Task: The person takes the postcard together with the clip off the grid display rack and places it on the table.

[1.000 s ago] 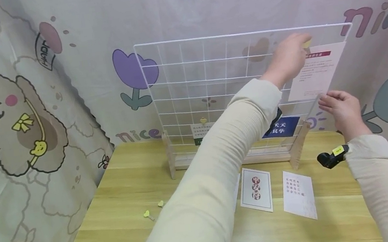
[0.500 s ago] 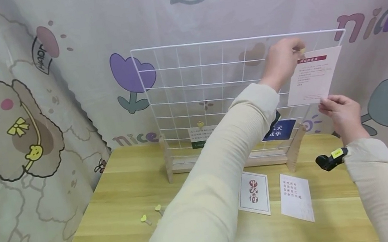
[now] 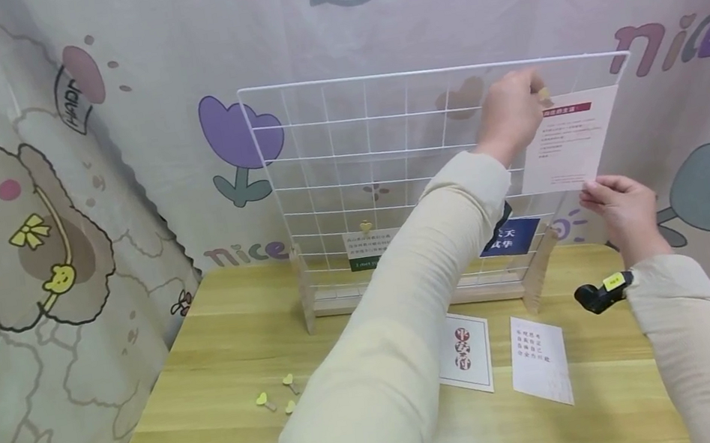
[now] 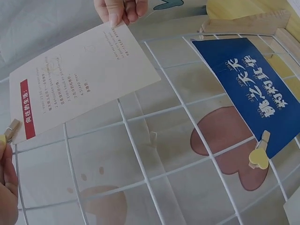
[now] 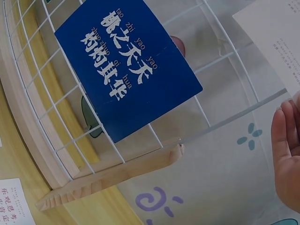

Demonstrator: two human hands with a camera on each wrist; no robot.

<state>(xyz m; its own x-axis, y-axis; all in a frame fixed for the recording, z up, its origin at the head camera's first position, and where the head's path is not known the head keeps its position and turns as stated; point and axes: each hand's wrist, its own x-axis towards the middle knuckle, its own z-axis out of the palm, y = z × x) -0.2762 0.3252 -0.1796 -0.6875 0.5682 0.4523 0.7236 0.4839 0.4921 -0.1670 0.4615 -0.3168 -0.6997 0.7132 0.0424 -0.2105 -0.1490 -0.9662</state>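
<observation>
A white card with a red heading band [image 3: 569, 142] lies against the upper right of a white wire grid [image 3: 374, 113]. My left hand [image 3: 511, 112] reaches across to its upper left corner. There its fingers pinch a small wooden clothespin [image 4: 11, 130] with a yellow heart, which sits at the card's corner in the left wrist view. My right hand [image 3: 622, 210] pinches the lower right corner between thumb and fingers, as the left wrist view shows. Lower on the grid hangs a blue card [image 5: 129, 70], fixed by another heart clothespin [image 4: 260, 152].
A card with a green band [image 3: 362, 251] hangs at the grid's lower left, partly behind my left sleeve. Wooden feet [image 3: 303, 289] hold the grid up on the wooden table [image 3: 211, 363]. Two printed cards [image 3: 538, 362] and several heart clothespins [image 3: 263, 399] lie on it.
My left hand has shifted slightly left along the grid, with the clothespin. The card has moved slightly left too, and my right fingertips now overlap its lower corner. The head view has shifted slightly.
</observation>
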